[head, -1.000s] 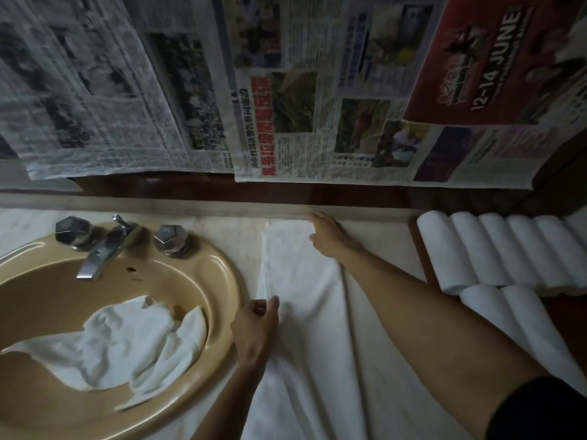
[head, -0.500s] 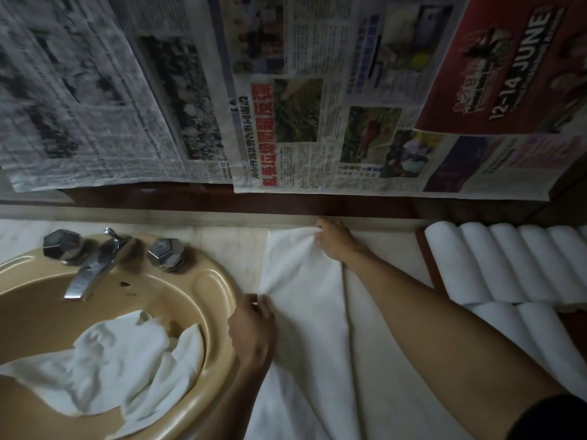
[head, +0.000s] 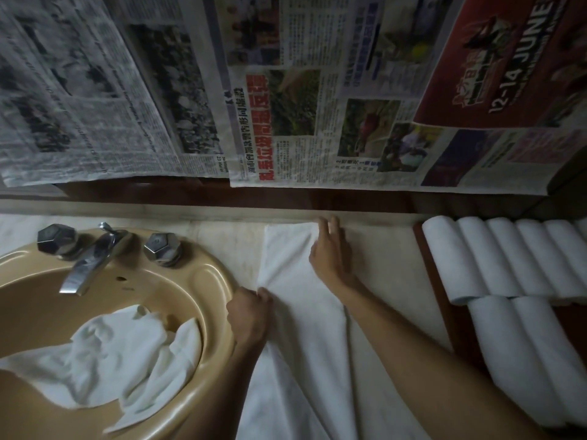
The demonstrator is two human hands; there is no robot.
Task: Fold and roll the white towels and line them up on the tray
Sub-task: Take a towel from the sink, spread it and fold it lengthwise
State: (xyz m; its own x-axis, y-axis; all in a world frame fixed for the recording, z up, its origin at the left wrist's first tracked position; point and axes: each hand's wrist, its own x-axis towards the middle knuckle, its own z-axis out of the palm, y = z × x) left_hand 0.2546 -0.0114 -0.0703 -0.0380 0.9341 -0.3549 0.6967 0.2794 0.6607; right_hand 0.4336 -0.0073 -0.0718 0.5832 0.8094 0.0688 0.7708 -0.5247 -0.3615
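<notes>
A white towel (head: 293,268) lies in a long folded strip on the counter, running from the back wall toward me. My left hand (head: 249,314) pinches its left edge about midway along, beside the basin rim. My right hand (head: 328,252) rests on the towel's far right corner, fingers straight and pointing at the wall. Several rolled white towels (head: 495,255) lie side by side on the dark wooden tray (head: 427,258) at the right, with two more rolled towels (head: 521,347) in a nearer row.
A tan basin (head: 203,281) with a chrome tap (head: 92,262) sits at the left and holds a crumpled white towel (head: 108,354). Newspaper sheets (head: 286,90) hang over the wall above the counter's back ledge (head: 222,211).
My right hand let go of the far corner it was lifting and now lies flat with straight fingers. The towel's far end has settled flat. My left hand still holds the left edge.
</notes>
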